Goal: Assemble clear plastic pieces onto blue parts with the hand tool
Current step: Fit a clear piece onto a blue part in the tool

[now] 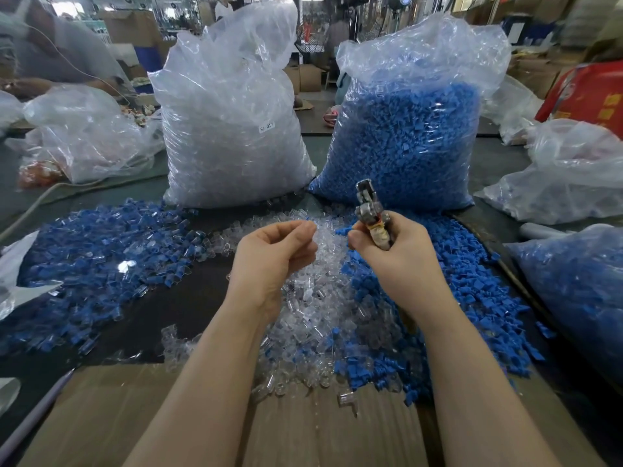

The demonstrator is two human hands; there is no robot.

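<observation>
Right hand (401, 254) grips the hand tool (371, 210) upright, a blue part (343, 230) pinched beside it. Left hand (273, 251), just left of the tool, pinches a clear piece (315, 227), apparently ready to fit. Loose stock (320, 315) lies beneath.

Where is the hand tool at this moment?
In the head view, the hand tool is right of centre, gripped upright in the right hand, in front of the bag of blue parts.
</observation>
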